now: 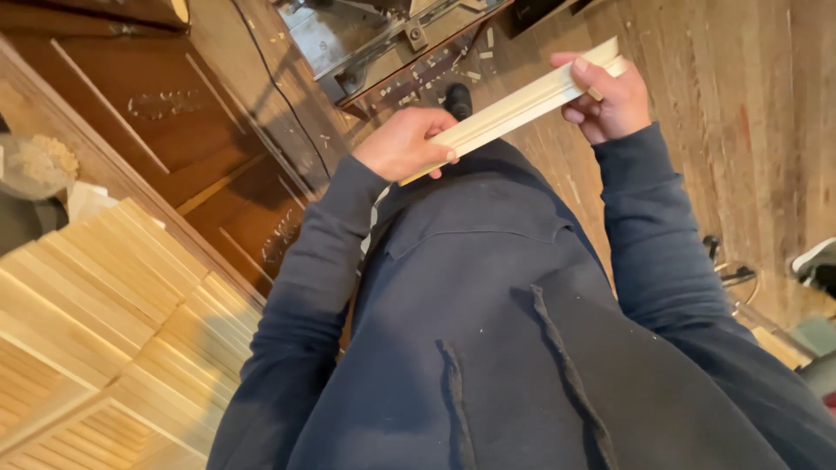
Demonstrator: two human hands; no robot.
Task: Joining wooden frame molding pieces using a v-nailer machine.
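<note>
At far left, a stack of pale wood pieces (104, 305) lies in stepped rows, cut lengths side by side, filling the lower left corner. Above the stack sits a clear bag (35, 165) of light-coloured bits, partly cut off by the frame edge. Behind both runs a dark brown panelled cabinet (174, 113), with small wood chips scattered on its surface. A black cable (279, 87) crosses the wooden floor (714, 104) beside the cabinet, toward a metal machine (366, 43) at top centre; chips lie around the machine's base.

Centre: the person's dark blue hooded sweatshirt (488, 331) fills the lower frame, its drawstrings hanging loose. The left hand (405, 144) is raised in front of the chest, fingers (435, 157) curled closed around the lower end of a pale wood moulding strip (514, 109), thumb on the upper face.

The strip runs diagonally, up and to the right, held in the air above the floor and clear of the machine. Its face shows a stepped profile along the length.

Right: the right hand (610, 100) grips the upper end of the strip, fingers wrapped over the top edge, thumb underneath, closed firmly on it. At far right, near the floor, a metal fitting (731, 274) is partly visible; detail cannot be told.
</note>
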